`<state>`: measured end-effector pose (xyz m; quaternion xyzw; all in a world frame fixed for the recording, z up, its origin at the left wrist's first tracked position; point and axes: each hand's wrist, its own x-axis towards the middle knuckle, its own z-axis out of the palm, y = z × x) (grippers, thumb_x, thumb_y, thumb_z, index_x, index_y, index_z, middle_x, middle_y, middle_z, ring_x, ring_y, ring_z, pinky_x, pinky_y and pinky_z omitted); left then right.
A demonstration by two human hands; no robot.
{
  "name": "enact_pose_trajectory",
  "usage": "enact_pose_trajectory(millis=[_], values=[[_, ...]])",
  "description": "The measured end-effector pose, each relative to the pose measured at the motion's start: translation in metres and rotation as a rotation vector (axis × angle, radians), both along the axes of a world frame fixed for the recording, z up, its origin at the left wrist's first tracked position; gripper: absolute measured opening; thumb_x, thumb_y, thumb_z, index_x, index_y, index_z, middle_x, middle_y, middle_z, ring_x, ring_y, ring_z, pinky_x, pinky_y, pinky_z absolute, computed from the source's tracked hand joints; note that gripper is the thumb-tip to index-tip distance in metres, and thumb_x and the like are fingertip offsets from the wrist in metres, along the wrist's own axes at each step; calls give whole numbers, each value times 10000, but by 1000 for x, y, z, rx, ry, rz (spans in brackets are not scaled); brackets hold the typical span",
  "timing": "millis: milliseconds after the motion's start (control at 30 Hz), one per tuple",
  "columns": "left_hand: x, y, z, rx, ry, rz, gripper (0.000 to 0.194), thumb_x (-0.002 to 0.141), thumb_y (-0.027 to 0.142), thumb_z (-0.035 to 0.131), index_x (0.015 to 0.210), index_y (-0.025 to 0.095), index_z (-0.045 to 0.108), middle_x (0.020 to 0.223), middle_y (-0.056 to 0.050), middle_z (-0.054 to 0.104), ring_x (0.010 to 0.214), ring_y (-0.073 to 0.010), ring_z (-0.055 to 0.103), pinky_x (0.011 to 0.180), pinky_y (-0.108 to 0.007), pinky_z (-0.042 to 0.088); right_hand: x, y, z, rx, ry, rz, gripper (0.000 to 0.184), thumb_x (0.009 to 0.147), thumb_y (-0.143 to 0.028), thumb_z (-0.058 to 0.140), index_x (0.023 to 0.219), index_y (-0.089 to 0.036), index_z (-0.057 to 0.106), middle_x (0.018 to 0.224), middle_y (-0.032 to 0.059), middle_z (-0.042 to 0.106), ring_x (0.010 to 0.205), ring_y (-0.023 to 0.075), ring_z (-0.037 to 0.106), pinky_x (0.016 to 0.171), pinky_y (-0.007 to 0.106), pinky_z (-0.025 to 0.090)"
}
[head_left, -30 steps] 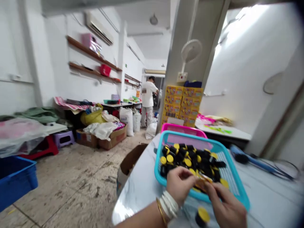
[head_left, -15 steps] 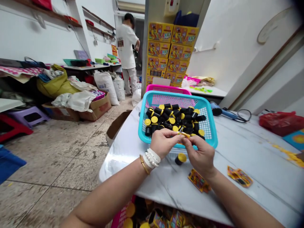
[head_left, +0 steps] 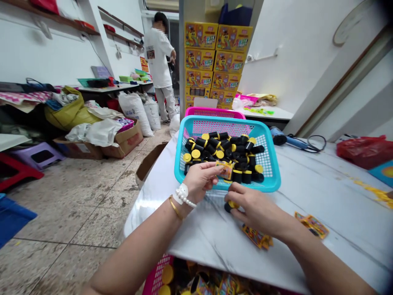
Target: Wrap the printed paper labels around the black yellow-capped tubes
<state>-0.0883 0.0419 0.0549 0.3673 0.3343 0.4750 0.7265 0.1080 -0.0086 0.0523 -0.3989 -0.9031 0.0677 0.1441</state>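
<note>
My left hand [head_left: 201,179] pinches a small yellow printed wrapper [head_left: 224,170] between thumb and fingers, above the near rim of a turquoise plastic basket [head_left: 181,164]. On the marble-patterned table, my right hand [head_left: 253,207] has its fingers around a small black container with a yellow lid [head_left: 233,204], partly hidden by them. The basket holds many similar black containers [head_left: 217,144] with yellow lids. Just below my right hand lies a bunch of yellow printed wrappers [head_left: 257,237]. Another bunch of wrappers [head_left: 312,225] lies further right.
Below the table's near edge, a pink basket [head_left: 157,272] holds lidded containers and wrappers. A blue corded tool [head_left: 294,142] and a red plastic bag [head_left: 364,152] lie at the right. Yellow cartons [head_left: 230,61] are stacked behind. A person [head_left: 161,61] stands at the back left.
My hands have moved apart. The left keeps the wrapper and has shifted slightly left; the right has left it and come down onto the lidded container on the table.
</note>
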Motion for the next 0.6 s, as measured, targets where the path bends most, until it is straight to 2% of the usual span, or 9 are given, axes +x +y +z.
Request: enact_pose_trajectory(millis=[67,133,200,267,333,433,600], values=[[-1,1,2,-36,-46,-43,236,680,216,850,827,72,735,806,-75,718,465,3,414,356,-112,179,5,3,3,-118,167,20,185,802,-114,631,921,-229,713,923,33,654,714,142,626,634,257,523],[-1,2,3,-82,-83,-88,185,697,196,830,782,74,719,779,-56,701,450,16,361,347,-102,163,14,10,8,-219,490,-7,181,815,-219,700,993,-244,713,954,39,673,787,162,658,668,272,558],[0,2,4,-129,-114,-110,145,723,173,805,770,80,703,766,-39,684,437,23,335,340,-93,154,22,17,11,-245,843,-106,273,792,-329,773,1045,-249,707,963,42,693,821,187,682,693,309,590],[1,2,4,-158,-137,-121,130,742,157,791,773,86,687,744,-22,660,430,24,340,338,-88,159,26,22,10,-247,1076,-202,332,756,-380,819,1037,-244,709,929,34,709,772,189,692,692,343,608],[2,2,4,-165,-155,-117,142,748,149,794,770,93,666,711,2,625,424,22,352,337,-87,165,24,25,7,-289,1145,-234,323,743,-381,835,1008,-238,719,901,26,725,722,176,692,683,346,613],[3,0,3,-155,-166,-118,162,751,145,800,773,101,645,700,16,603,415,23,365,336,-86,168,17,24,4,-293,1130,-256,297,737,-347,839,985,-227,729,915,34,740,714,165,689,682,332,615],[3,-1,1,-117,-155,-140,146,776,174,781,776,95,659,749,-12,650,416,24,361,333,-96,175,10,14,7,-24,983,-326,266,773,-305,806,1014,-234,719,968,46,732,797,174,681,749,336,607]])
